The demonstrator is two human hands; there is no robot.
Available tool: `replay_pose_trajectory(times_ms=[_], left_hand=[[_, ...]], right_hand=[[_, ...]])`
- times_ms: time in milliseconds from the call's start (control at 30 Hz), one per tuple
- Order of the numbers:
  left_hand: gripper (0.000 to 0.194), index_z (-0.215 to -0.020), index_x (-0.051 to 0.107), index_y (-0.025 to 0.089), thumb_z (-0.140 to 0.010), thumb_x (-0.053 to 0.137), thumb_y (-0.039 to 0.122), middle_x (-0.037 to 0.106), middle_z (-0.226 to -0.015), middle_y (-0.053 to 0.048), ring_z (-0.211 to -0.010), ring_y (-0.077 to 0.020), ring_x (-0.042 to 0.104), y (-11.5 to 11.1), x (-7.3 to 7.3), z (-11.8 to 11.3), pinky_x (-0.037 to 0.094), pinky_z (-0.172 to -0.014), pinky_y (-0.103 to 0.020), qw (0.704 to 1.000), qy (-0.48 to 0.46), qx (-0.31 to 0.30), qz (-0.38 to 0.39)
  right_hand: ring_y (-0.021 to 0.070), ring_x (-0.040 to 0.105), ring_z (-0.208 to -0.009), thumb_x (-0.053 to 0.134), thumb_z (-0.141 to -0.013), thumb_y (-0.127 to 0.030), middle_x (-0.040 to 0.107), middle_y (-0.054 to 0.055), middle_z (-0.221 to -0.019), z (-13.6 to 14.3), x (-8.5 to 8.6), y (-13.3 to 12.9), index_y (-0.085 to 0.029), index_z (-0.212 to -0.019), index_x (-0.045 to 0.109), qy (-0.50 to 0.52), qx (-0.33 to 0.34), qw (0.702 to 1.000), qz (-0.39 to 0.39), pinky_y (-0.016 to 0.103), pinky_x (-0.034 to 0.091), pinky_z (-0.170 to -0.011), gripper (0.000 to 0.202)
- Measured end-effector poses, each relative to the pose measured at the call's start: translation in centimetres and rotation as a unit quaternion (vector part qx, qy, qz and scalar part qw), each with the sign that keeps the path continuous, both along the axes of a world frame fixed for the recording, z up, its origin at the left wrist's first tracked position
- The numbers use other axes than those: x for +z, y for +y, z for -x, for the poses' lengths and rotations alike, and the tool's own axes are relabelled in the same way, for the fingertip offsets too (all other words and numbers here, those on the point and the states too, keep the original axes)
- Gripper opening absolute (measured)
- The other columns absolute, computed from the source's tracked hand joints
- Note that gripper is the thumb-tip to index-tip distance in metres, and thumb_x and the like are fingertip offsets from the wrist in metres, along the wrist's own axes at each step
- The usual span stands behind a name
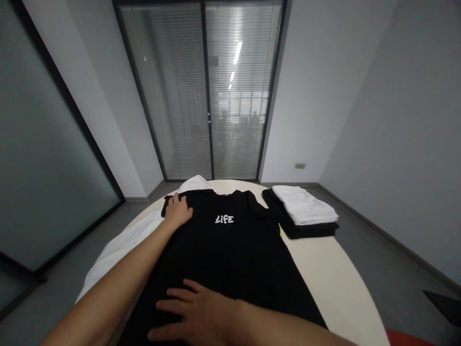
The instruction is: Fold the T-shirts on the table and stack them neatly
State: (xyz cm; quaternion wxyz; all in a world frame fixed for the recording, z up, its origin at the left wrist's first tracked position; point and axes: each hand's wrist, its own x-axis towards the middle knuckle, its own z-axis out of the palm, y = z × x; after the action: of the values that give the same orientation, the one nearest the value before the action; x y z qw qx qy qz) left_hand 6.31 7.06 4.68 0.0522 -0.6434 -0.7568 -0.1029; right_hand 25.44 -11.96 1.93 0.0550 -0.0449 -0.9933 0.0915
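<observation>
Office, prob. small mtg rm: black-framed glass partition (207,86) w/ thin-slat grey blinds (176,120) upper ctr of frame, white strip lights (237,52) showing in it, black-framed frosted-glass panel (39,158) far L, pale-grey wall (406,110) upper R, curved cream tabletop (331,269) lower R.

Pale Table (334,278) Bears a Spread Shirt and a Folded Stack

The table has a smooth cream top with a curved edge, bare along the right side and in a strip at the far end. A black T-shirt (230,254) lies spread over its middle, front up, with white lettering on the chest. White cloth (115,250) lies along the left, partly covered by the shirt. At the far right sits a stack of folded garments (313,230), black below, white on top.
</observation>
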Motion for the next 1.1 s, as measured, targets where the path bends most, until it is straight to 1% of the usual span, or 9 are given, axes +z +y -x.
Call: replay_pose_trajectory(times_ms=[133,233,300,400,533,633,833,967,1100], left_hand=[[0.067,-0.149,0.042,0.011,-0.090,0.055,0.041,0.026,-0.162,-0.022,-0.148,-0.0386,0.030,-0.5,-0.6,-4.0,0.035,-0.115,-0.049,0.998,-0.002,-0.059,0.008],[0.067,-0.150,0.041,0.013,-0.091,0.052,0.042,0.030,-0.162,-0.020,-0.147,-0.0353,0.033,-1.0,-1.6,-6.5,0.036,-0.114,-0.045,0.995,-0.012,-0.094,0.020],[0.065,-0.149,0.041,0.014,-0.092,0.050,0.043,0.036,-0.159,-0.019,-0.141,-0.0341,0.042,-1.3,-2.4,-7.7,0.040,-0.111,-0.044,0.993,-0.021,-0.109,0.032],[0.061,-0.148,0.044,0.013,-0.094,0.047,0.042,0.048,-0.152,-0.019,-0.134,-0.0343,0.050,-1.8,-3.4,-8.9,0.043,-0.107,-0.044,0.991,-0.032,-0.119,0.045],[0.056,-0.147,0.048,0.014,-0.096,0.043,0.038,0.045,-0.154,-0.018,-0.142,-0.0387,0.039,-2.5,-4.4,-9.9,0.035,-0.113,-0.051,0.994,-0.035,-0.101,0.035],[0.056,-0.148,0.048,0.017,-0.098,0.041,0.039,0.038,-0.160,-0.016,-0.147,-0.0398,0.031,-2.8,-5.1,-10.3,0.028,-0.118,-0.053,0.995,-0.034,-0.095,0.026],[0.065,-0.152,0.045,0.021,-0.096,0.040,0.053,0.035,-0.162,-0.014,-0.150,-0.0405,0.026,-2.6,-5.8,-9.5,0.024,-0.120,-0.053,0.992,-0.040,-0.115,0.031],[0.070,-0.154,0.042,0.024,-0.094,0.042,0.060,0.031,-0.164,-0.012,-0.151,-0.0412,0.023,-2.2,-6.1,-8.9,0.023,-0.121,-0.053,0.989,-0.044,-0.133,0.046],[0.073,-0.156,0.039,0.027,-0.094,0.039,0.064,0.027,-0.166,-0.009,-0.153,-0.0409,0.018,-2.1,-6.3,-8.7,0.021,-0.121,-0.054,0.987,-0.048,-0.142,0.053]], right_hand=[[0.0294,0.032,-0.150,0.051,-0.101,-0.037,0.033,0.007,-0.164,0.2,-1.6,-0.3,-0.030,-0.151,0.042,0.026,-0.001,0.999,-0.033,0.053,0.036,-0.115,0.051],[0.0248,0.043,-0.143,0.055,-0.097,-0.035,0.048,0.005,-0.155,-1.3,-0.3,1.5,-0.026,-0.138,0.056,0.042,0.036,0.998,-0.026,0.043,0.038,-0.113,0.042],[0.0185,0.061,-0.120,0.058,-0.094,-0.035,0.068,0.003,-0.130,-3.1,1.1,3.7,-0.022,-0.111,0.070,0.038,0.030,0.999,0.001,0.031,0.044,-0.103,0.024],[0.0167,0.066,-0.085,0.057,-0.091,-0.032,0.073,0.003,-0.089,-6.4,2.9,7.4,-0.020,-0.085,0.070,0.022,-0.171,0.985,-0.007,0.028,0.047,-0.083,0.018],[0.0189,0.063,-0.096,0.045,-0.098,-0.028,0.070,0.007,-0.101,-9.8,3.4,12.2,-0.020,-0.100,0.067,0.073,-0.472,0.878,-0.042,0.028,0.045,-0.086,0.024],[0.0259,0.059,-0.111,0.056,-0.093,-0.031,0.065,0.012,-0.119,-11.3,2.7,14.9,-0.019,-0.122,0.061,0.056,-0.601,0.793,-0.076,0.034,0.044,-0.092,0.032],[0.0354,0.058,-0.117,0.063,-0.089,-0.041,0.059,0.020,-0.130,-12.8,1.4,18.2,-0.016,-0.144,0.048,-0.014,-0.699,0.708,-0.101,0.044,0.047,-0.091,0.062],[0.0314,0.067,-0.107,0.042,-0.098,-0.019,0.068,0.021,-0.117,-13.8,1.7,18.8,-0.016,-0.143,0.048,-0.029,-0.726,0.678,-0.109,0.040,0.050,-0.084,0.046],[0.0305,0.073,-0.095,0.032,-0.098,-0.011,0.072,0.024,-0.104,-15.0,3.4,18.8,-0.010,-0.147,0.041,-0.012,-0.770,0.633,-0.083,0.039,0.054,-0.079,0.051]])
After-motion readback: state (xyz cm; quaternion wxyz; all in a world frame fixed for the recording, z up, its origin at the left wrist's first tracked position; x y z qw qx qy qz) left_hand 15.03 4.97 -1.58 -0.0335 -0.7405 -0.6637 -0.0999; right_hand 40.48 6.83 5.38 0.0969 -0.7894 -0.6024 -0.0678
